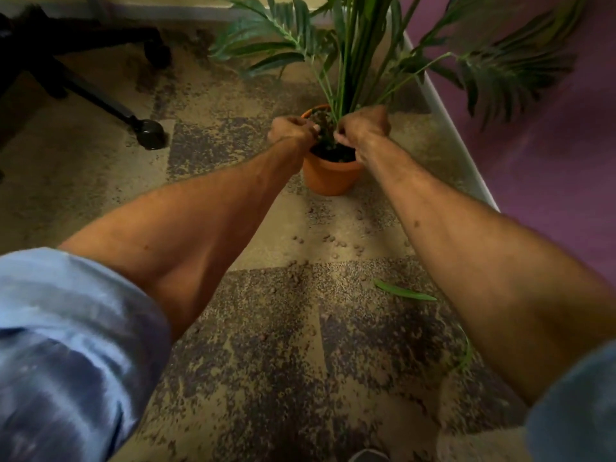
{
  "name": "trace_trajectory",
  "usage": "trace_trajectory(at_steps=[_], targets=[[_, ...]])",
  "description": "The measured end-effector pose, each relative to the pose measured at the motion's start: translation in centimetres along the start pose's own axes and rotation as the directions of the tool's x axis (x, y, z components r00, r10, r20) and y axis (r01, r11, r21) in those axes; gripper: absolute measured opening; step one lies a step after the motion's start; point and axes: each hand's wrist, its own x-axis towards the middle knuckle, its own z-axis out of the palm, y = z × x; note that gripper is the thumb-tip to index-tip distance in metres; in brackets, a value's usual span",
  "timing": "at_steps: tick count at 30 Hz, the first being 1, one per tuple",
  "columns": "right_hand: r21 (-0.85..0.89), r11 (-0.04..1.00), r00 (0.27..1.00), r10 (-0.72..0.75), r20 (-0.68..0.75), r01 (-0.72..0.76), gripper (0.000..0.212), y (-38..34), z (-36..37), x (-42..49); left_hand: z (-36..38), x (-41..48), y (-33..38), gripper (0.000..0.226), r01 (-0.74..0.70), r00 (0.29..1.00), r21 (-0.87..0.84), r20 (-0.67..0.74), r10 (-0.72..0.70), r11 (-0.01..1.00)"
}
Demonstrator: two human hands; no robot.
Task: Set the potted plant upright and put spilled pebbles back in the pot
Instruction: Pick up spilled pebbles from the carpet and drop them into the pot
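The terracotta pot (328, 175) stands upright on a mottled tan-and-dark carpet (266, 345), close to the white skirting (450, 128) that runs along a purple wall (550, 161). Its palm plant (350, 55) rises straight, fronds spreading toward the wall. Both hands are curled over the pot's rim: the left hand (291, 130) and the right hand (363, 125) have fingers bunched together above the soil; what they pinch cannot be told. Spilled pebbles (333, 240) lie scattered on the carpet in front of the pot, a fallen green leaf (403, 291) beyond them. An office chair base (100, 91) with castors stands at the carpet's far left.
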Motion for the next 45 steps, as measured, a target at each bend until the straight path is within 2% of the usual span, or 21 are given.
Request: trace_trajectory(at_steps=[2, 4, 7, 11, 16, 18, 20, 23, 25, 29, 31, 34, 37, 39, 40, 42, 45], targets=[[0.072, 0.997, 1.0, 0.008, 0.028, -0.01, 0.029, -0.3, 0.0, -0.1, -0.1, 0.4, -0.2, 0.029, 0.007, 1.0, 0.015, -0.025, -0.007, 1.0], [0.089, 0.996, 0.997, 0.002, 0.078, -0.008, 0.025, -0.5, 0.1, -0.6, -0.4, 1.0, -0.4, 0.031, 0.017, 1.0, 0.016, -0.025, -0.017, 1.0], [0.047, 0.999, 0.995, 0.009, 0.098, -0.014, 0.027, -0.6, 0.5, -0.7, -0.6, 1.5, -0.4, 0.011, 0.039, 0.999, -0.003, 0.035, -0.039, 0.999], [0.039, 0.999, 0.994, -0.004, 0.112, -0.001, 0.018, -1.1, 0.4, -1.2, -1.2, 1.4, -0.2, 0.026, 0.059, 0.997, 0.007, 0.045, -0.06, 0.998], [0.083, 0.997, 0.994, -0.014, 0.111, 0.004, 0.042, -0.7, -0.1, -2.2, -2.3, 0.2, 0.0, 0.011, 0.051, 0.998, -0.056, 0.038, -0.049, 0.997], [0.108, 0.994, 0.995, -0.017, 0.095, 0.006, 0.036, 0.0, 0.0, -2.8, -3.2, -0.2, -0.4, 0.022, 0.052, 0.998, -0.082, 0.024, -0.05, 0.995], [0.129, 0.991, 0.99, 0.009, 0.138, -0.027, 0.028, 1.0, 0.0, -3.9, -4.3, -1.2, -1.2, 0.028, 0.022, 1.0, -0.063, 0.016, -0.021, 0.998], [0.13, 0.99, 0.984, 0.038, 0.174, -0.061, 0.021, 3.5, 0.2, -5.9, -6.4, -3.3, -3.2, 0.02, -0.013, 0.999, 0.003, 0.04, 0.013, 1.0], [0.078, 0.996, 0.982, 0.037, 0.187, -0.053, 0.015, 5.7, 0.7, -7.1, -8.4, -4.6, -5.6, 0.022, -0.003, 0.999, 0.074, 0.054, -0.001, 0.997], [-0.163, 0.986, 0.955, 0.008, 0.297, 0.042, 0.027, 10.1, 1.8, -9.6, -13.1, -6.0, -12.8, 0.034, 0.008, 0.999, 0.332, 0.048, -0.025, 0.943], [-0.337, 0.935, 0.918, 0.035, 0.394, 0.109, 0.026, 12.3, 1.8, -10.3, -16.0, -8.2, -15.4, 0.039, -0.04, 0.996, 0.515, 0.084, -0.004, 0.856], [-0.627, 0.711, 0.86, 0.061, 0.506, 0.318, 0.019, 15.3, 1.2, -10.6, -20.5, -11.1, -18.0, 0.037, -0.143, 0.986, 0.68, 0.157, 0.049, 0.719], [-0.725, 0.535, 0.842, 0.045, 0.538, 0.434, 0.013, 17.2, 0.6, -11.1, -24.2, -12.0, -20.0, 0.03, -0.177, 0.984, 0.758, 0.158, 0.086, 0.628], [-0.74, 0.472, 0.824, 0.05, 0.564, 0.478, 0.005, 18.4, 0.6, -11.3, -26.5, -12.4, -21.1, 0.028, -0.165, 0.984, 0.767, 0.168, 0.054, 0.62], [-0.746, 0.435, 0.811, 0.06, 0.582, 0.504, 0.007, 18.8, 0.7, -11.6, -27.6, -12.4, -21.6, 0.025, -0.147, 0.985, 0.761, 0.17, 0.024, 0.632], [-0.753, 0.392, 0.797, 0.075, 0.599, 0.529, 0.02, 19.7, 1.0, -11.9, -30.0, -12.4, -22.6, 0.02, -0.099, 0.988, 0.741, 0.15, -0.02, 0.664], [-0.785, 0.356, 0.822, 0.075, 0.564, 0.506, 0.045, 20.9, 1.7, -12.2, -33.2, -12.9, -23.6, 0.016, -0.047, 0.996, 0.729, 0.09, -0.029, 0.683]])
